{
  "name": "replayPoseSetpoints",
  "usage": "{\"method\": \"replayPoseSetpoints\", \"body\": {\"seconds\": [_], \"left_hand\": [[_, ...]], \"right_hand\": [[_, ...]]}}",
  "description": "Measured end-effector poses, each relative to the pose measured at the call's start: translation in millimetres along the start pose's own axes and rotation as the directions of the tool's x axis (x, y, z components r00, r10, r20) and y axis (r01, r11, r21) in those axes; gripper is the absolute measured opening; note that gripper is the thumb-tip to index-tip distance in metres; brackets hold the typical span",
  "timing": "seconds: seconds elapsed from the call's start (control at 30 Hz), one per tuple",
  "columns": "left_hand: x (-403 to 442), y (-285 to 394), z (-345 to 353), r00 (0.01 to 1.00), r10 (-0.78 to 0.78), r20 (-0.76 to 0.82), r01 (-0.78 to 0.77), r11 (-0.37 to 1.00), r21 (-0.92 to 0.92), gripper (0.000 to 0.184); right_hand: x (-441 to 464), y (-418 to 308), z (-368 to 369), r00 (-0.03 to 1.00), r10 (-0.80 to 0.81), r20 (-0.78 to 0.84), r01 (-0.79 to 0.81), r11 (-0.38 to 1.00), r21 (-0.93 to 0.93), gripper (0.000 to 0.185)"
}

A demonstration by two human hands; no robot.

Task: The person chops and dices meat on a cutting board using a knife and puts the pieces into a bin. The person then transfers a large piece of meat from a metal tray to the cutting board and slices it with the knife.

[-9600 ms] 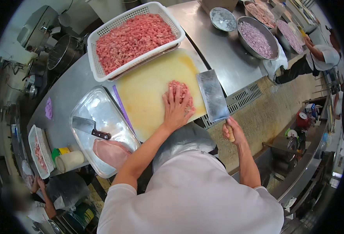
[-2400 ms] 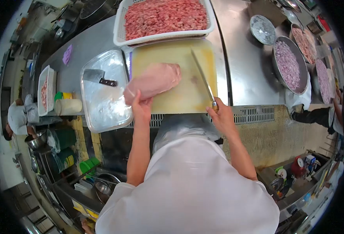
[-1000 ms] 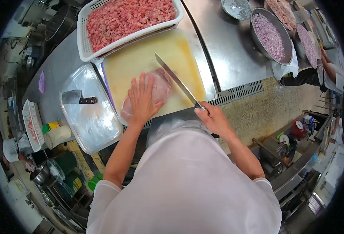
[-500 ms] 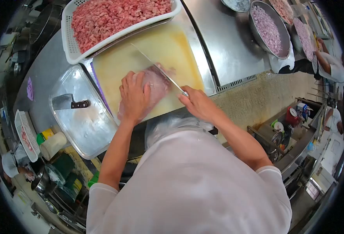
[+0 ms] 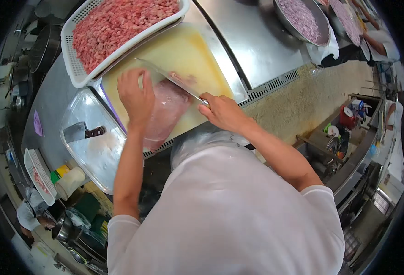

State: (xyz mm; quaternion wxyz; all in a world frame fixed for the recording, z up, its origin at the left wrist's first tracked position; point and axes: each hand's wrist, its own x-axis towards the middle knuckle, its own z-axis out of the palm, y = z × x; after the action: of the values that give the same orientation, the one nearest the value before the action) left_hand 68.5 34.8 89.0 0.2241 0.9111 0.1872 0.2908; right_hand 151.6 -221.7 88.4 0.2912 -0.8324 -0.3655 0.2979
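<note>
A large pale pink slab of raw meat (image 5: 167, 112) lies on the yellowed cutting board (image 5: 197, 48). My right hand (image 5: 227, 112) is wrapped round the handle of a long knife (image 5: 180, 83), whose blade lies across the far end of the slab. Small scraps of meat (image 5: 188, 79) sit just beyond the blade. Raised at the slab's left side, my left hand (image 5: 135, 96) holds nothing, its fingers bent and the thumb apart from them.
A white basket (image 5: 78, 73) of diced meat stands beyond the board. To the left, a metal tray (image 5: 92, 149) carries a cleaver (image 5: 84, 132). Bowls of chopped purplish pieces, one a metal bowl (image 5: 282, 20), stand at upper right near a co-worker's white sleeve (image 5: 383, 43).
My left hand has come off the meat and moved up and left. My right hand still grips the knife at the slab's far end. The whole view has shifted slightly.
</note>
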Motion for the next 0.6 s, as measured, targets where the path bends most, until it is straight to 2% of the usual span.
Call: {"method": "replayPoseSetpoints", "body": {"seconds": [0.03,0.1,0.17,0.27,0.37,0.47,0.5,0.57,0.6], "left_hand": [[21.0,7.7,0.1,0.981,0.083,0.174,-0.084,0.996,0.001,0.015],[62.8,14.6,10.7,0.841,0.227,0.492,-0.245,0.969,-0.03,0.01],[80.5,11.8,48.3,0.577,0.182,0.796,-0.308,0.951,0.006,0.006],[87.1,12.1,94.9,0.296,0.024,0.955,-0.434,0.894,0.112,0.02],[80.5,7.7,107.3,0.331,0.096,0.939,-0.534,0.84,0.102,0.012],[83.3,1.9,103.7,0.37,0.073,0.926,-0.426,0.899,0.099,0.01],[86.3,-3.8,102.6,0.397,0.109,0.911,-0.346,0.937,0.038,0.01],[98.2,-14.9,103.8,0.465,0.175,0.868,-0.188,0.977,-0.096,0.011],[101.7,-6.7,95.1,0.549,0.179,0.817,-0.165,0.981,-0.104,0.011]], "right_hand": [[-0.8,-0.1,0.5,1.0,0.016,0.005,-0.016,1.0,-0.005,0.036],[0.7,-2.0,1.3,0.999,0.036,0.016,-0.036,0.999,-0.017,0.035],[3.2,-2.2,0.5,0.998,0.05,0.034,-0.049,0.999,-0.013,0.036],[-8.1,4.5,1.7,0.998,0.049,0.029,-0.048,0.999,-0.009,0.036],[-50.0,15.1,-6.6,0.997,0.074,0.009,-0.074,0.997,0.031,0.038],[-103.8,36.3,-17.0,0.991,0.132,0.009,-0.132,0.989,0.069,0.041],[-110.5,31.5,-23.4,0.98,0.191,0.058,-0.197,0.973,0.119,0.042],[-116.1,15.3,-45.0,0.941,0.298,0.158,-0.326,0.924,0.202,0.043],[-114.7,11.9,-45.2,0.95,0.281,0.137,-0.304,0.931,0.202,0.043]]}}
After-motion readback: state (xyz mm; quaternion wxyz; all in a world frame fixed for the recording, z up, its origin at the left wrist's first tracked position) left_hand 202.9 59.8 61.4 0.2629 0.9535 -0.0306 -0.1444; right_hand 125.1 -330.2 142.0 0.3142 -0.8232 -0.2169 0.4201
